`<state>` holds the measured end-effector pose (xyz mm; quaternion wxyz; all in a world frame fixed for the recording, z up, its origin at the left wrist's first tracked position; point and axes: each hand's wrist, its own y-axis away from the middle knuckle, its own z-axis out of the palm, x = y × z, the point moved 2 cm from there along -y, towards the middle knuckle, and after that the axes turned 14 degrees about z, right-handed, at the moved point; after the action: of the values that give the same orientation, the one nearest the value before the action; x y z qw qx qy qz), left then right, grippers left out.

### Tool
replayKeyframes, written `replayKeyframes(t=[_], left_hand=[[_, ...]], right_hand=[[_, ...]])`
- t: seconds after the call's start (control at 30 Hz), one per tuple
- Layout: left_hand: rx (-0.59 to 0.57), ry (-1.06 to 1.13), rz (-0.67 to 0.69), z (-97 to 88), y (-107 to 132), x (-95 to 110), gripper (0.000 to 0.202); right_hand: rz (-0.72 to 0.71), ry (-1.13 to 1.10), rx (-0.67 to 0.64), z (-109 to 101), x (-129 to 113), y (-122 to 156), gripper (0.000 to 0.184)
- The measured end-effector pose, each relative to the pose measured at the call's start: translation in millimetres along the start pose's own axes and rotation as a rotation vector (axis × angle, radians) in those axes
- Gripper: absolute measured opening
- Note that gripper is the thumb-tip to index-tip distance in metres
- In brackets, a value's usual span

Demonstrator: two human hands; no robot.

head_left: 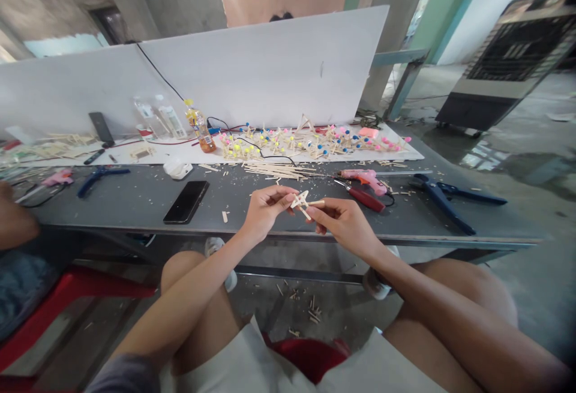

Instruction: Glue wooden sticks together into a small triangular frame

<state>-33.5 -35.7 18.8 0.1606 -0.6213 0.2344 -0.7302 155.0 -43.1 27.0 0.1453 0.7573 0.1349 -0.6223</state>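
Note:
My left hand (267,210) and my right hand (342,223) are raised just above the near edge of the grey table (135,210). Between their fingertips they pinch a small star-like piece of crossed wooden craft sticks (302,202). Its pale sticks point out at several angles, and my fingers hide its joints in part. A pink hot glue gun (364,179) lies just beyond my right hand, next to red-handled cutters (364,198).
Loose sticks (272,170) and wood chips litter the table. A black phone (186,201), blue-handled pliers (443,203) and another glue gun (57,177) lie on it. Stick models with coloured tips (310,144) stand on a white board behind. A co-worker's arm (13,216) shows at far left.

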Motion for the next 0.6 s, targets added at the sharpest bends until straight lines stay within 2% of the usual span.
replayKeyframes(t=[0.6], left_hand=[[0.003, 0.022, 0.009, 1.1, 0.1, 6.6, 0.017]], right_hand=[[-0.022, -0.056, -0.056, -4.7, -0.5, -2.1, 0.031]])
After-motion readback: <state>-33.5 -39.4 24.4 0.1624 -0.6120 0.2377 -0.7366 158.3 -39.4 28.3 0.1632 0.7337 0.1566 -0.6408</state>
